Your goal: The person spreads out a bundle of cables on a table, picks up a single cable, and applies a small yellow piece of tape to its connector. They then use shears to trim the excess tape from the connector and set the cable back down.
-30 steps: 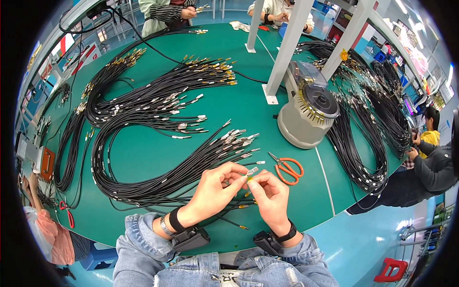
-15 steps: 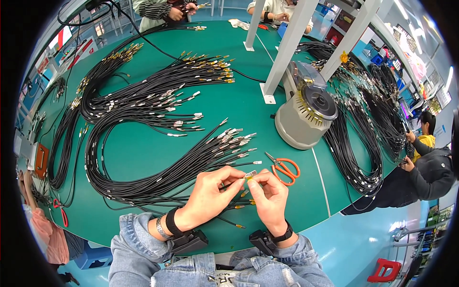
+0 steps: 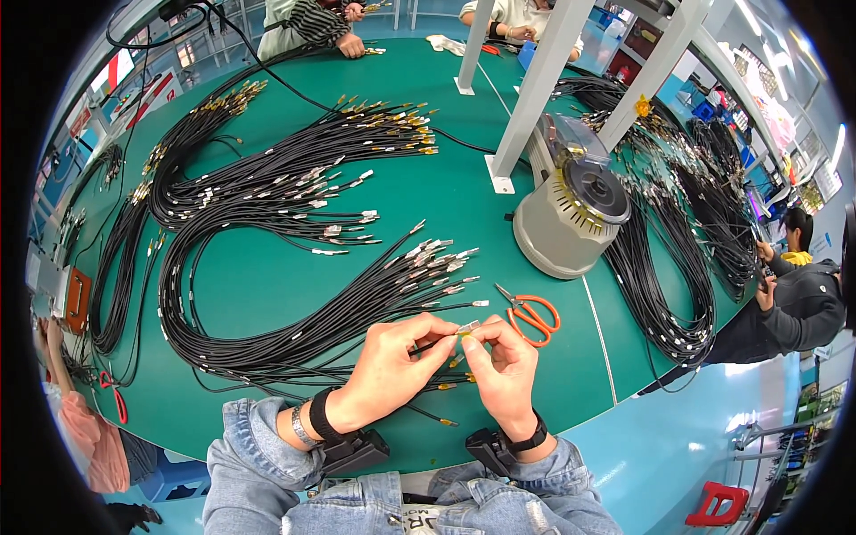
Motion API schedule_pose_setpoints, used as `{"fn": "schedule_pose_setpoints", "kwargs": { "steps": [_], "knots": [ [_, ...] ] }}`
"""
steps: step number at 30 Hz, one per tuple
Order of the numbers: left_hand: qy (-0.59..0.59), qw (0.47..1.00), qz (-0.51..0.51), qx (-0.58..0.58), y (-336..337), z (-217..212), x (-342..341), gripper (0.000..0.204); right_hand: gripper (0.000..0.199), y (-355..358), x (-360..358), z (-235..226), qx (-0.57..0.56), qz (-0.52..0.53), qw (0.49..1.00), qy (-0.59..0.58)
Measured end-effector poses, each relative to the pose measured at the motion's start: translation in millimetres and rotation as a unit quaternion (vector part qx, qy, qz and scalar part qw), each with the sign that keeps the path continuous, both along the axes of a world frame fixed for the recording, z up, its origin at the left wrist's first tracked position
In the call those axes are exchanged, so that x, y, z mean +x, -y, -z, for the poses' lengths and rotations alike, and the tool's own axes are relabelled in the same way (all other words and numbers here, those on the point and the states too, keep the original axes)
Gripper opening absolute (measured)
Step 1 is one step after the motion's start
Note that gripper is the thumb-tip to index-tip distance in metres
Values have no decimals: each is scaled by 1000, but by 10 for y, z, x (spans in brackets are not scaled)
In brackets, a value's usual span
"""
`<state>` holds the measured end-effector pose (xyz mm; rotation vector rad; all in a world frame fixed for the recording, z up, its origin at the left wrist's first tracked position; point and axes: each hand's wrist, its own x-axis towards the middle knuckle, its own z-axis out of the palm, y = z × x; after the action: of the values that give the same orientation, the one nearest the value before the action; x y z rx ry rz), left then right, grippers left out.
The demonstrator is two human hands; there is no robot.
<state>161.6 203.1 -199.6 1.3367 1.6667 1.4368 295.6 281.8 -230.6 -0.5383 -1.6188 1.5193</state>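
My left hand [image 3: 392,361] and my right hand [image 3: 503,367] meet over the near part of the green table, thumbs and forefingers closed. Both pinch a small cable end [image 3: 465,331] with silver and yellow parts; the fingertips cover much of it. Beyond and left of my hands lies a bundle of black cables [image 3: 285,336], bent in a curve, with whitish labels and metal tips. Several yellow-tipped cable ends [image 3: 448,422] show under and between my hands. Orange-handled scissors or snips [image 3: 532,319] lie just beyond my right hand, untouched, blades pointing away.
A grey, round-topped machine [image 3: 568,218] stands by white metal posts [image 3: 535,98]. More black cable bundles lie far left [image 3: 294,152] and right [image 3: 664,285]. Red-handled scissors [image 3: 114,397] lie at the left edge. Other people work around the green table [image 3: 464,187].
My hands stay almost in place, still pinching the cable end, which has tilted slightly. Across the table, a person's hand has come down onto cable ends at the far edge.
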Motion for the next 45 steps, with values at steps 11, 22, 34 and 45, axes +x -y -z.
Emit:
{"fn": "schedule_pose_setpoints", "kwargs": {
  "steps": [11,22,34,45],
  "knots": [
    [-4,1000,0,-1,3,-1,5,13,3,13,-14,-31,-5,9,1000,11],
    [0,1000,2,10,-2,16,15,12,4,8,-40,-32,6,33,999,0],
    [-252,955,-50,149,-26,181,47,30,2,24,-31,-52,-19,24,1000,0],
    [-434,872,-54,221,-20,179,-79,34,14,19,20,-64,-93,-32,995,-8]
  ]
}}
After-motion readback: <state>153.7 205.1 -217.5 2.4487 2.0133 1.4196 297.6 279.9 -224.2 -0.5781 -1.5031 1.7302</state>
